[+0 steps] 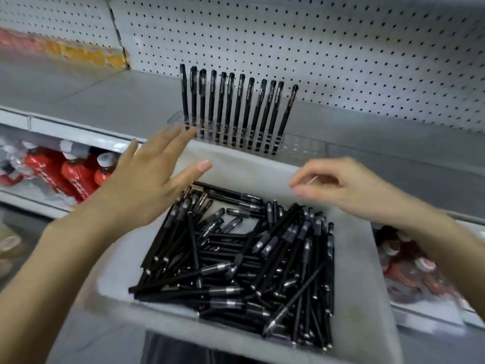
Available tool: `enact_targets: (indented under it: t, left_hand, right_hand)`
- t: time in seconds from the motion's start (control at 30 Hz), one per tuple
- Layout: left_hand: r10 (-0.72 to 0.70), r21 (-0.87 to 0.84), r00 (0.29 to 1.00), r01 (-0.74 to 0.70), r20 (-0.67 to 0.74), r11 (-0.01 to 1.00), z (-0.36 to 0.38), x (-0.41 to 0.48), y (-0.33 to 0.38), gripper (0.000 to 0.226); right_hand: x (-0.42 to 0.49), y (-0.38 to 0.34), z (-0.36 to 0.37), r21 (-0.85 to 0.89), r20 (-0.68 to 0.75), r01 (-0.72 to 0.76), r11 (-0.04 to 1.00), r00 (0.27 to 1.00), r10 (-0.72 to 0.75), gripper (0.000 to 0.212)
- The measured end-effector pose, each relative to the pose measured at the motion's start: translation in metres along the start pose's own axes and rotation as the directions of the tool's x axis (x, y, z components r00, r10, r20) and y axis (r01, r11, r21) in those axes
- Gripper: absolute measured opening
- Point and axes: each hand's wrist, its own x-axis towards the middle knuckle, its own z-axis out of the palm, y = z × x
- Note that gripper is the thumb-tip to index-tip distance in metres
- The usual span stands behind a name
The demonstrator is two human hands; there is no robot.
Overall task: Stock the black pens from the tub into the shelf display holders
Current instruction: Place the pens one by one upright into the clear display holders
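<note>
A pale grey tub (pixel 351 258) in front of me holds a loose pile of several black pens (pixel 249 261). On the grey shelf behind it, a clear display holder (pixel 296 147) carries a row of several black pens (pixel 236 109) standing upright, with unfilled slots at its right end. My left hand (pixel 149 177) hovers over the tub's far left corner with fingers spread and straight, holding nothing. My right hand (pixel 349 187) hangs over the tub's far right rim, its fingers loosely curled with thumb near forefinger; no pen shows in it.
A white pegboard wall (pixel 315 48) backs the grey shelf (pixel 118 101). Bottles with red labels (pixel 65 174) fill the lower shelf at left, and more bottles (pixel 409 261) lie at lower right. Orange packs (pixel 84 52) sit blurred at the far left.
</note>
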Motion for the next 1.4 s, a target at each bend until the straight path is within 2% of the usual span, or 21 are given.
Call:
enact_targets:
  t: [0.07,0.13,0.2,0.27,0.4,0.5,0.77,0.87,1.0,1.1,1.17,1.27,1.4]
  left_hand:
    - [-0.035,-0.008,0.999,0.035,0.021,0.999,-0.001,-0.021,0.0,0.091]
    - [-0.055,0.006,0.996,0.055,0.068,0.998,0.005,-0.037,0.003,0.092]
    - [-0.042,0.132,0.996,0.031,0.079,0.991,0.013,-0.048,0.005,0.092]
    - [-0.021,0.254,0.998,0.006,0.057,0.967,0.02,-0.052,0.005,0.092]
    - [-0.03,0.282,0.999,0.019,0.038,0.959,0.022,-0.053,0.006,0.091]
    - [-0.012,0.32,1.0,0.003,0.026,0.947,0.025,-0.053,0.005,0.09]
    - [-0.023,0.337,0.999,0.013,0.024,0.941,0.027,-0.053,0.007,0.09]
    - [-0.027,0.327,0.999,0.017,0.026,0.945,0.026,-0.052,0.007,0.092]
    - [-0.036,0.296,0.999,0.024,0.034,0.955,0.024,-0.051,0.007,0.095]
    - [-0.067,0.245,0.998,0.06,0.022,0.968,0.02,-0.044,0.013,0.097]
    - [-0.068,0.169,0.998,0.067,0.001,0.983,0.017,-0.038,0.023,0.095]
    - [0.002,0.062,1.0,0.0,-0.03,0.998,0.014,-0.027,0.045,0.088]
    - [0.031,-0.268,0.999,-0.037,-0.025,0.963,0.018,-0.006,0.079,0.07]
  right_hand:
    - [-0.005,0.01,0.015,-0.056,0.088,-0.025,0.998,0.996,0.03,0.037]
    - [-0.004,0.02,0.027,-0.042,0.154,-0.044,0.998,0.987,0.05,0.027]
    - [-0.001,0.026,0.037,-0.029,0.205,-0.039,0.999,0.978,0.044,0.02]
    - [0.005,0.029,0.045,-0.052,0.231,-0.003,0.999,0.973,0.015,0.023]
    - [0.015,0.031,0.057,-0.22,0.313,0.069,0.973,0.95,0.003,0.034]
    - [0.019,0.03,0.061,-0.3,0.324,0.12,0.946,0.946,-0.017,0.033]
    - [0.021,0.033,0.062,-0.249,0.319,0.102,0.963,0.948,-0.018,0.021]
    - [0.019,0.031,0.06,-0.161,0.275,0.098,0.982,0.96,-0.05,0.018]
    - [0.017,0.021,0.045,0.041,0.159,0.054,0.998,0.985,-0.06,0.017]
    - [0.016,0.009,0.025,0.132,0.073,0.067,0.989,0.994,-0.077,0.016]
    - [0.016,0.002,0.013,0.211,0.016,0.061,0.976,0.998,-0.065,0.013]
    - [0.016,-0.005,-0.001,0.345,-0.133,0.067,0.936,0.991,-0.022,0.016]
    - [0.024,-0.015,-0.009,0.504,-0.289,0.077,0.86,0.954,0.084,0.016]
